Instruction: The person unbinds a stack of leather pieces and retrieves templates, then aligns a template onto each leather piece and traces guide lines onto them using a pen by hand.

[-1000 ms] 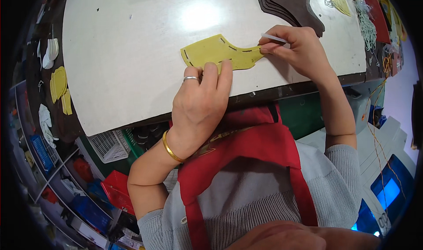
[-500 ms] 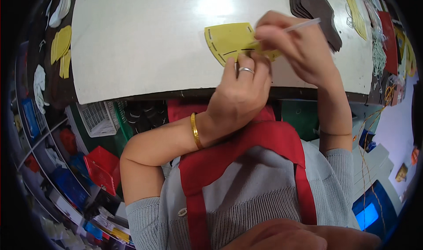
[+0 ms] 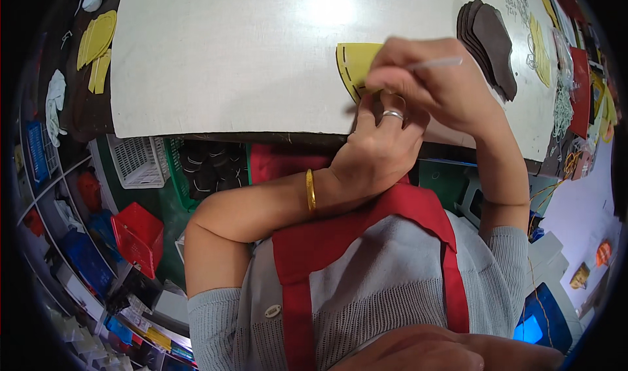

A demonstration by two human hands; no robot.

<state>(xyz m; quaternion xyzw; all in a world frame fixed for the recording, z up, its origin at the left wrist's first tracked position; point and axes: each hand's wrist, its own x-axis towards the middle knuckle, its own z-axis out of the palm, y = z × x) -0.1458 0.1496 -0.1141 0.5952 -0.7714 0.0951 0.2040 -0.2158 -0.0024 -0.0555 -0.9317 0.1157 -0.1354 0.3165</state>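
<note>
A yellow template (image 3: 352, 60) with dark slots lies on the white table board, and a thin dark edge shows along its left side. My left hand (image 3: 379, 132), with a ring on one finger, rests on the template's near part, fingers apart and pressing down. Over the template's right part, my right hand (image 3: 435, 80) is closed around a slim whitish pen (image 3: 435, 63). The pen's tip is hidden behind the fingers. Both hands nearly touch and cover much of the template.
Stacked dark brown cut pieces (image 3: 487, 47) lie right of my hands. Yellow pieces (image 3: 98, 41) and a white glove (image 3: 55, 106) lie at the far left. Below the white board (image 3: 216, 77) stand a white basket (image 3: 139, 162) and a red basket (image 3: 139, 237).
The view has shifted slightly. My right hand has moved left across the template, nearer my left hand, and now covers more of it. The pen stays in its grip.
</note>
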